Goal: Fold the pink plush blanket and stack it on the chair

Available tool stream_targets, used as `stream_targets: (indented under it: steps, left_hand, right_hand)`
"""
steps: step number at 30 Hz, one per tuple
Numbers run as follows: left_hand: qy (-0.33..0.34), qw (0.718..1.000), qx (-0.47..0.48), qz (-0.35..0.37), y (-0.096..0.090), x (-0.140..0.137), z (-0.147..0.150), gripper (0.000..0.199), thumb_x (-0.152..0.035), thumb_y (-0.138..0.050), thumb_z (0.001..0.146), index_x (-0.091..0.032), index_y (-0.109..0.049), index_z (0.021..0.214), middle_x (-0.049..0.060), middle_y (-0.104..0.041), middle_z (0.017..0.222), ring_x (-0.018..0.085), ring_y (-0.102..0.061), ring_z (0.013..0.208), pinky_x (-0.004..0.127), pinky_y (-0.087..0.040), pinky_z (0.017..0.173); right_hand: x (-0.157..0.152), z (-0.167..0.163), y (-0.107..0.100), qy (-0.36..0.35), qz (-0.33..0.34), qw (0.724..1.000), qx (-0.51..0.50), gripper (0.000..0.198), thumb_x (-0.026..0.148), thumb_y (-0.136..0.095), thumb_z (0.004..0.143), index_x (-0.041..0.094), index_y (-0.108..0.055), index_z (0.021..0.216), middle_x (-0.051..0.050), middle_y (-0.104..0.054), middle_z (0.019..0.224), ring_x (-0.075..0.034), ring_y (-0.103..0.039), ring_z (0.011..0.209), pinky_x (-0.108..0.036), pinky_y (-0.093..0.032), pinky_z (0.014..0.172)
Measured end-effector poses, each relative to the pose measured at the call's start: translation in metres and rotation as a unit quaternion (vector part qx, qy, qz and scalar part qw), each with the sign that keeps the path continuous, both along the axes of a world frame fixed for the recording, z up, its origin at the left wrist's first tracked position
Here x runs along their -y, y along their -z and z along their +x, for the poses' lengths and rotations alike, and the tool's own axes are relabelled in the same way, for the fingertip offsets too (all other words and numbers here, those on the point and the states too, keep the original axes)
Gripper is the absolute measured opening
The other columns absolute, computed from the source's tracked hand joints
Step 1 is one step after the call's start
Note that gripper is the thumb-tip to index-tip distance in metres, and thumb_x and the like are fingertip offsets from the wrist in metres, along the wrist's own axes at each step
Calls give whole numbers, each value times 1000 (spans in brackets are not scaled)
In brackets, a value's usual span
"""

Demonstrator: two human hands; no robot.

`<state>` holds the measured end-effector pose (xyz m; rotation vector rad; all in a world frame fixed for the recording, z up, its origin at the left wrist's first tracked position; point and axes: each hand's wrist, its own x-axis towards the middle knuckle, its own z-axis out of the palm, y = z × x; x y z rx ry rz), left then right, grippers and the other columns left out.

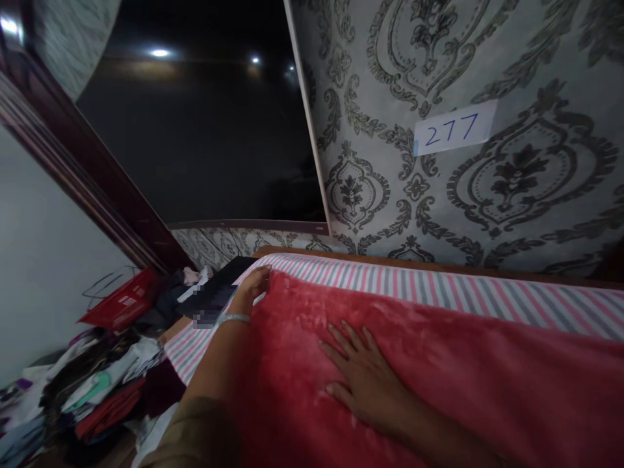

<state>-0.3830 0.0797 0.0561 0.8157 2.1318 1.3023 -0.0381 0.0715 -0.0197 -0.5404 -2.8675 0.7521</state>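
Note:
A plush red blanket (302,338) lies spread over a striped sheet (414,285) of pink, grey and white. At the blanket's far left corner, my left hand (254,285) has its fingers closed on the edge; the fingertips are partly hidden. A pale bangle circles that wrist. My right hand (361,370) rests flat on the blanket, fingers spread, with nothing held. The plush surface looks unevenly brushed around it.
A large dark television screen (209,123) is behind the bed, beside patterned wallpaper bearing a paper marked 277 (453,130). Piled clothes (102,383) lie at lower left, near a red bag (121,302). A black flat object (214,286) sits by the left corner.

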Motion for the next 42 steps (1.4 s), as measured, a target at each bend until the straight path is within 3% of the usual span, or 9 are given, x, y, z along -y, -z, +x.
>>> stream_targets:
  steps: [5, 9, 14, 19, 24, 27, 30, 35, 42]
  left_hand:
    - [27, 998, -61, -19, 9, -2, 2, 33, -26, -68, 82, -17, -67, 114, 5, -71, 91, 16, -68, 76, 29, -56, 74]
    - [14, 987, -154, -41, 15, -8, -4, 36, -14, -64, 78, -16, -70, 114, 7, -73, 103, 21, -68, 95, 32, -53, 89]
    - [3, 974, -217, -67, 26, -11, -4, 34, -12, -61, 78, -17, -74, 109, 9, -73, 114, 24, -64, 113, 32, -49, 98]
    - [-18, 968, -230, -101, 29, 6, -8, 35, -18, -55, 85, -14, -69, 117, 12, -72, 115, 23, -66, 105, 30, -51, 90]
    - [18, 966, -205, -154, 19, 48, -15, 31, -36, -55, 88, -12, -72, 99, 7, -73, 83, 20, -65, 76, 27, -49, 64]
    - [46, 960, -206, -184, 18, 67, -14, 30, -41, -63, 83, -13, -72, 89, 3, -71, 75, 18, -63, 70, 25, -46, 60]
    - [48, 947, -236, -214, 22, 71, -10, 22, -35, -64, 82, -14, -70, 80, 3, -69, 73, 18, -63, 72, 25, -43, 60]
    - [19, 916, -311, -252, 31, 63, -2, 16, -26, -59, 85, -15, -69, 90, 7, -72, 88, 20, -65, 88, 25, -43, 70]
    - [12, 880, -345, -327, 23, 74, 8, 32, -44, -59, 89, -13, -68, 86, 15, -73, 95, 25, -69, 89, 28, -44, 68]
  right_hand:
    - [1, 1, -5, -6, -14, 1000, 6, 71, 51, -50, 94, 33, -27, 158, 1, -8, 167, -33, 5, 153, -64, 5, 119]
    - [1, 1, -9, 1, -19, 1000, 22, 72, 53, -50, 94, 34, -26, 158, 2, -6, 167, -32, 7, 153, -62, 5, 120]
    - [0, 1, -9, 2, -9, 1000, 15, 72, 55, -51, 94, 33, -27, 158, -2, -7, 167, -33, 3, 153, -64, 3, 119]
    - [0, 2, -10, -2, 3, 1000, 22, 70, 55, -48, 95, 31, -28, 158, -1, -8, 167, -33, 3, 153, -63, 3, 120]
    - [2, 1, -10, 8, 21, 999, 31, 69, 53, -48, 95, 31, -28, 158, -3, -7, 167, -33, 2, 153, -63, 1, 120]
    - [2, 1, -8, 7, 27, 999, 35, 68, 54, -47, 96, 30, -29, 157, -3, -8, 166, -33, 1, 153, -63, -1, 120]
    - [3, 1, -6, 10, 41, 999, 21, 68, 54, -48, 96, 29, -30, 157, -5, -10, 166, -33, -1, 153, -64, -3, 119]
    - [3, 1, -5, 9, 44, 999, 25, 68, 53, -48, 96, 30, -30, 157, -6, -10, 166, -33, -2, 153, -65, -3, 119]
    - [3, 1, -5, 14, 44, 999, 15, 68, 51, -49, 95, 31, -30, 157, -3, -11, 167, -32, 0, 154, -63, -2, 120]
